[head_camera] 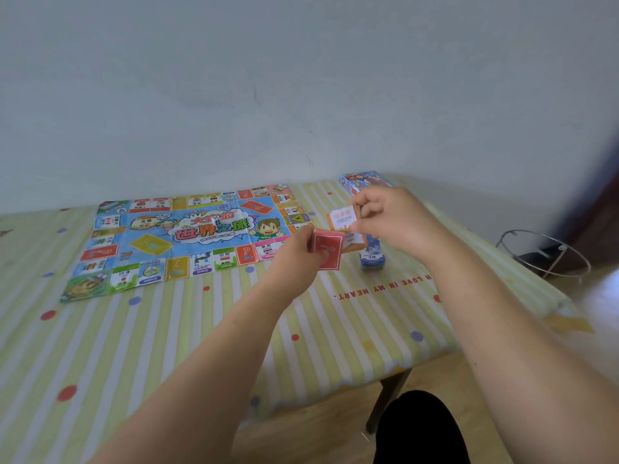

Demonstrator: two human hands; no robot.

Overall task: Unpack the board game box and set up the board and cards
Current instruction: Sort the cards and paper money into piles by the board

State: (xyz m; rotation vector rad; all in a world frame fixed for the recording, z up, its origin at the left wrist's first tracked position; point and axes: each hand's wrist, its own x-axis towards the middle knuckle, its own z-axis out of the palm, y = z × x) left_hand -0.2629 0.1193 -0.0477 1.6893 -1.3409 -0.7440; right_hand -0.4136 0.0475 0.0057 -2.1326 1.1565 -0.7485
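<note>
**Two card packs held above the counter, right of the spread board**

On the left half of the striped green-and-white cloth-covered counter (167, 329), the colourful paper game board (187, 242) is laid out flat, its far edge near the wall. Just right of the board's near right corner, a red pack of cards marked with a question mark (330, 251) is gripped by the left hand (298, 254), fingers curled round its left edge. Further right and slightly farther, a white pack of cards with an orange border (341, 218) is pinched by the right hand (395, 219). Below the right hand, a small blue stack of cards (372, 259) is seen resting on the counter. The blue printed cardboard game box (356, 180) is set at the far edge, beyond the right hand. A round wire stand (546, 256) is seen on the floor at far right.
</note>
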